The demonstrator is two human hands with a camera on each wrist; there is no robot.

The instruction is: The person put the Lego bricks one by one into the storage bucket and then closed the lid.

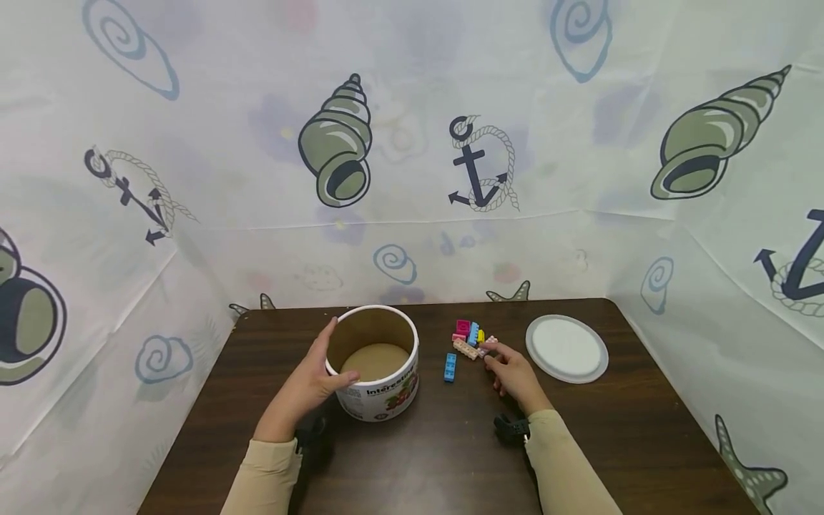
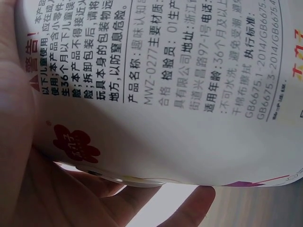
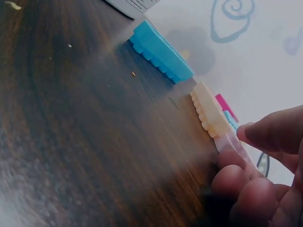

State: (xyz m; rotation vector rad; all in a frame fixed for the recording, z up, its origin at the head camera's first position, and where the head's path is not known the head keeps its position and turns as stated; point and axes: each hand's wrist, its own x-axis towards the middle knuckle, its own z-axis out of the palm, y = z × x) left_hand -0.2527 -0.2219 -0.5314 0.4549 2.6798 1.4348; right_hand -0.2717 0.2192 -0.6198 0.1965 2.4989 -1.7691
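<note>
A white round tub (image 1: 380, 408) with printed sides stands on the table, its mouth up. My left hand (image 1: 310, 383) holds it from the left, thumb over the front rim and fingers along the far side. Close up in the left wrist view, the tub's printed wall (image 2: 189, 142) fills most of the picture. My right hand (image 1: 511, 372) is at the near right edge of a small pile of toy bricks (image 1: 473, 334). Its fingertips pinch a pale pink brick (image 3: 232, 144), partly hidden by them. Beside it lies a cream brick (image 1: 465, 348).
A blue brick (image 1: 450, 367) lies apart, between the tub and the pile. Right of the pile is a round white lid (image 1: 566, 348), flat on the dark wooden table (image 1: 412, 472). Patterned cloth (image 1: 412, 265) rises behind the table's back edge.
</note>
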